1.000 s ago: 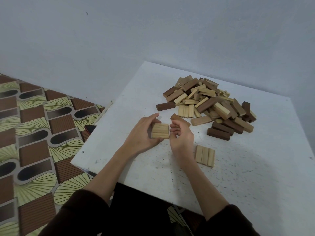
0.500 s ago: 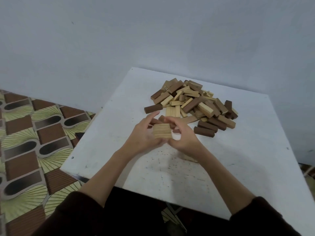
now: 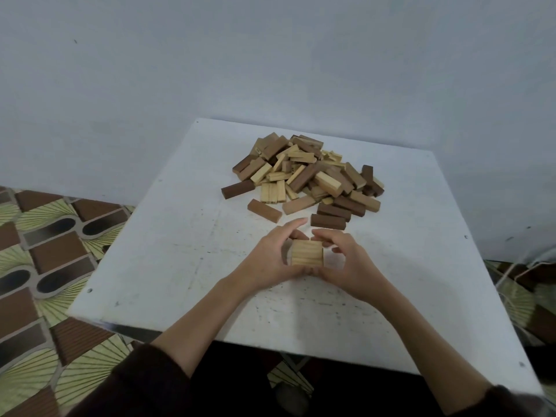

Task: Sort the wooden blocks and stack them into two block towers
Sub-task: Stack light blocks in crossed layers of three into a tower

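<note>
- A set of light blocks, laid side by side with more of the same colour under them, sits on the white table on the near side of the loose block pile.
- The left hand cups the set from its left end; its fingers curl round the far edge and its thumb lies along the near edge.
- The right hand grips the set from its right end, fingers curled over the far corner, thumb under the near edge and touching the left thumb.
- Whether the set rests on the table or is lifted off it cannot be told.
- The pile is a jumble of light and dark blocks, lying flat and tilted over one another, toward the far part of the table.
- A brown block lies alone just on the near left of the pile, between it and the left hand.
- A dark block lies at the pile's near edge, just beyond the right hand's fingertips.
- Another dark block juts out at the pile's left side.
- Beyond the pile a plain pale wall rises.
- Left of the table is a patterned floor in brown, green and black.
- Dark sleeves cover both forearms near the bottom edge.
</note>
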The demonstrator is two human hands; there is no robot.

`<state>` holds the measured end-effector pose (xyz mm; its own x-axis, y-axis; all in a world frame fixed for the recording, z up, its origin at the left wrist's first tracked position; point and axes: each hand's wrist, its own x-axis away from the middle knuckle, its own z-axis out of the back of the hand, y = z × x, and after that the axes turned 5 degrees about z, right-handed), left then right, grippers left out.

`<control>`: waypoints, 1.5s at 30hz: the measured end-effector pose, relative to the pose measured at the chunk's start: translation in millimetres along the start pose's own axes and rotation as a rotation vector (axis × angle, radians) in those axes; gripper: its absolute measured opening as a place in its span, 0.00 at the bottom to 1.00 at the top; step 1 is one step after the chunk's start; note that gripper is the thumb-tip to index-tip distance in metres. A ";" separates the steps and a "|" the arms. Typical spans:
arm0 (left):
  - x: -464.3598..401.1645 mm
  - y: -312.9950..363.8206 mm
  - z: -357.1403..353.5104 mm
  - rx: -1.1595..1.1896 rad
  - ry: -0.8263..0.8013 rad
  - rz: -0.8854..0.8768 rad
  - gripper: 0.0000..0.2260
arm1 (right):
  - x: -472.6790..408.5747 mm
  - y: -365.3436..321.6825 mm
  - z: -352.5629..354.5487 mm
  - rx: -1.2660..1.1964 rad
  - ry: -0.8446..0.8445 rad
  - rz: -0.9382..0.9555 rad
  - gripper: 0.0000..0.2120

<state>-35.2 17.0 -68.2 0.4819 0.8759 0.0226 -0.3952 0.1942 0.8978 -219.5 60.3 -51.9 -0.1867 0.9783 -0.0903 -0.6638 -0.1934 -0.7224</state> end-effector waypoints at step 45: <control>6.2 -3.7 -15.1 -0.746 0.017 -0.031 0.38 | 13.8 7.4 -34.4 0.617 -0.025 -0.144 0.45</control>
<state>-42.6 28.4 -78.1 0.4921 0.8705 -0.0101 -0.8100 0.4621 0.3609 -202.1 74.9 -82.1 -0.0757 0.9971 -0.0003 -0.9776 -0.0743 -0.1970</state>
